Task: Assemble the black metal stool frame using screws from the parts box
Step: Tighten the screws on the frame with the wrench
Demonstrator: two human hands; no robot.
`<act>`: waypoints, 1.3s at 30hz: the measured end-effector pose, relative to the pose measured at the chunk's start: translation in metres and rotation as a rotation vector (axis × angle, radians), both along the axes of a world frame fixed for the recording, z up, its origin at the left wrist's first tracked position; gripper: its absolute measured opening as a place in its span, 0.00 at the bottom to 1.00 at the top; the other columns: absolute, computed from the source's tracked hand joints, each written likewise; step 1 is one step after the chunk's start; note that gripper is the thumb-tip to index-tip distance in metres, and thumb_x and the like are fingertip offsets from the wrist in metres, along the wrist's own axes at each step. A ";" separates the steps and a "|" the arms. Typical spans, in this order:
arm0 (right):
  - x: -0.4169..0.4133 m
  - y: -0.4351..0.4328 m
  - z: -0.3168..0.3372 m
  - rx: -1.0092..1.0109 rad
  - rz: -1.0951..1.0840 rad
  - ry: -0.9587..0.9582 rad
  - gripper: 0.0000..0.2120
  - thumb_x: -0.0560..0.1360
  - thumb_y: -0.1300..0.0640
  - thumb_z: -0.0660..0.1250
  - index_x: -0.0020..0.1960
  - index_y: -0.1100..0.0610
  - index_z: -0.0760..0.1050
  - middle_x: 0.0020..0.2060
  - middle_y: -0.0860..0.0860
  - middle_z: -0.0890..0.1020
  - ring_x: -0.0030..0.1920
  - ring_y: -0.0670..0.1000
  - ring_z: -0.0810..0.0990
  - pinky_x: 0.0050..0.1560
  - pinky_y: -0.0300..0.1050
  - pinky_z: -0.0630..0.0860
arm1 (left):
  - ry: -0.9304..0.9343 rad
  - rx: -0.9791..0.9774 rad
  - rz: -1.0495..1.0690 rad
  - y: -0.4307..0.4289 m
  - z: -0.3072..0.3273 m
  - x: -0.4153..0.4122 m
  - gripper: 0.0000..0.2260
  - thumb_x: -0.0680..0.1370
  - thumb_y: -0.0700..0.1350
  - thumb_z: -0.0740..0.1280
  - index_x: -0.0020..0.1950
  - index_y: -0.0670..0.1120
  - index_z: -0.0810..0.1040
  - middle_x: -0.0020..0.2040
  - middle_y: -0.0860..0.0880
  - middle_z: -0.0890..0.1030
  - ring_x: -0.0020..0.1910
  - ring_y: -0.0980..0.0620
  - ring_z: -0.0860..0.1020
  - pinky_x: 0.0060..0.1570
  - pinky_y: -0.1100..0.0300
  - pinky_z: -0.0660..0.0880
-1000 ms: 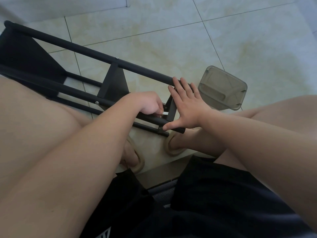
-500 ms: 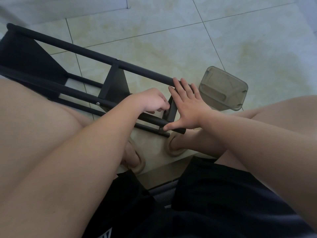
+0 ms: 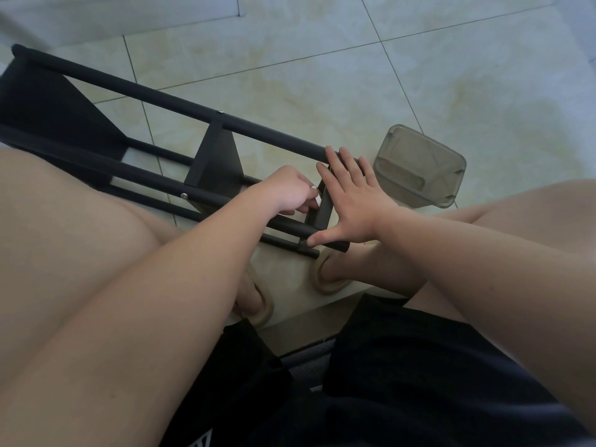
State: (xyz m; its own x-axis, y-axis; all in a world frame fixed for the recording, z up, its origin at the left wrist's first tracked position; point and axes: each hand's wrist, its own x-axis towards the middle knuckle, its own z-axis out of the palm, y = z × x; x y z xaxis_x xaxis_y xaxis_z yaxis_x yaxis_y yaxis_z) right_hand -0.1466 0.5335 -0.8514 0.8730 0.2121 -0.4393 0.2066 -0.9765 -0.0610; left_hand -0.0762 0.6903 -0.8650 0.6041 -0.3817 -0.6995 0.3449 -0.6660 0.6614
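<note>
The black metal stool frame lies on its side on the tiled floor, its legs running from upper left to centre. My right hand lies flat with spread fingers across the leg ends, thumb on the nearer tube. My left hand is curled just left of the short black crossbar, fingertips pinched at the bar's inner face; what they hold is hidden. Two screw heads show on the legs. The clear grey parts box sits on the floor to the right of my right hand.
My bare knees flank the frame at left and right, and my feet in tan slippers rest on the floor just below the leg ends. Black shorts fill the bottom. Pale floor tiles stretch beyond the frame.
My left hand has moved right and slightly up along the nearer leg to the crossbar, its fingertips now at the bar. My right hand has stayed pressed on the leg ends.
</note>
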 end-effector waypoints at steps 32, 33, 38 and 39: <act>0.000 0.000 -0.001 -0.004 0.003 -0.001 0.69 0.57 0.13 0.50 0.82 0.58 0.39 0.80 0.56 0.33 0.80 0.58 0.31 0.78 0.62 0.34 | 0.047 0.019 -0.070 -0.002 0.004 -0.001 0.07 0.82 0.46 0.64 0.49 0.48 0.81 0.35 0.57 0.85 0.39 0.59 0.84 0.42 0.57 0.74; 0.000 0.000 -0.001 -0.004 0.003 -0.001 0.70 0.56 0.13 0.49 0.82 0.57 0.39 0.80 0.56 0.33 0.80 0.58 0.31 0.78 0.62 0.34 | 0.057 0.024 -0.066 -0.002 0.004 -0.001 0.07 0.82 0.45 0.64 0.51 0.46 0.81 0.36 0.57 0.86 0.39 0.58 0.84 0.42 0.58 0.74; 0.000 0.000 -0.002 -0.004 0.002 0.000 0.70 0.56 0.12 0.49 0.82 0.57 0.39 0.80 0.55 0.33 0.79 0.58 0.31 0.78 0.62 0.34 | 0.077 0.063 -0.072 -0.003 0.007 -0.002 0.09 0.81 0.43 0.62 0.52 0.43 0.82 0.36 0.56 0.86 0.41 0.58 0.84 0.44 0.57 0.74; 0.000 0.000 -0.002 -0.005 0.002 -0.001 0.70 0.56 0.12 0.49 0.82 0.57 0.39 0.80 0.55 0.33 0.79 0.58 0.31 0.78 0.61 0.34 | 0.079 0.070 -0.078 -0.003 0.007 -0.002 0.09 0.81 0.43 0.62 0.51 0.43 0.82 0.36 0.56 0.86 0.41 0.59 0.83 0.44 0.57 0.74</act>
